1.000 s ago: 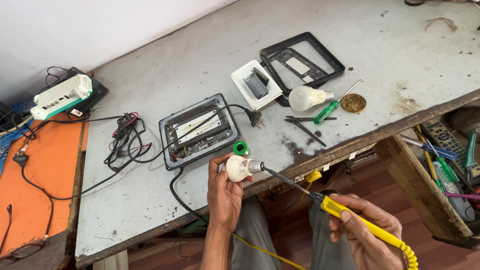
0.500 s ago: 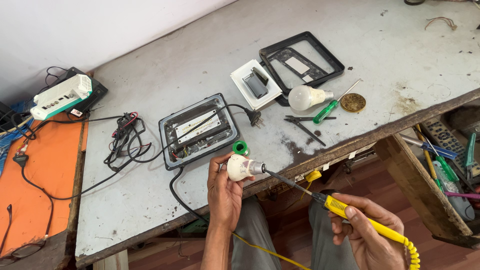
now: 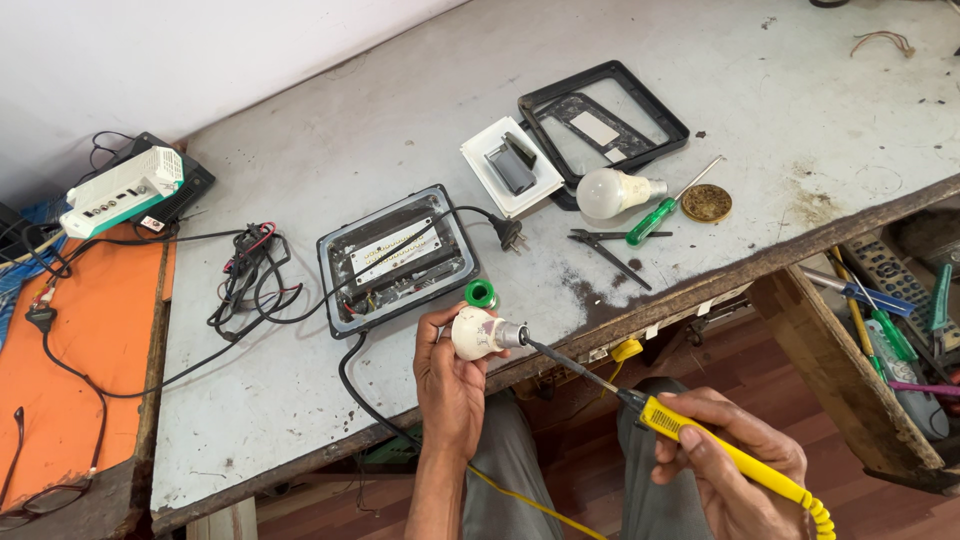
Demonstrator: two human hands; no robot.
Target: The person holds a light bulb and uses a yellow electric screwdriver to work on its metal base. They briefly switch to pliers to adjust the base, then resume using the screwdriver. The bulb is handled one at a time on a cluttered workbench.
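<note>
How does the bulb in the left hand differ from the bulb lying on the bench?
The held bulb is gripped by the left hand at the bench edge, its metal base meeting the soldering iron tip; the bench bulb lies untouched beside the green screwdriver. The held bulb looks smudged, the bench bulb cleaner. Both are white with metal bases.

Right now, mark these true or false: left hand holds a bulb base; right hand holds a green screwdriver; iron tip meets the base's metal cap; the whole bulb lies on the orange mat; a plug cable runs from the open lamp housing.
1. The left hand holds a white bulb base: true.
2. The right hand holds a green screwdriver: false, it grips a yellow soldering iron; the green screwdriver lies on the table.
3. Iron tip meets the base's metal cap: true.
4. The whole bulb lies on the orange mat: false, it rests on the grey table.
5. A plug cable runs from the open lamp housing: true.
</note>
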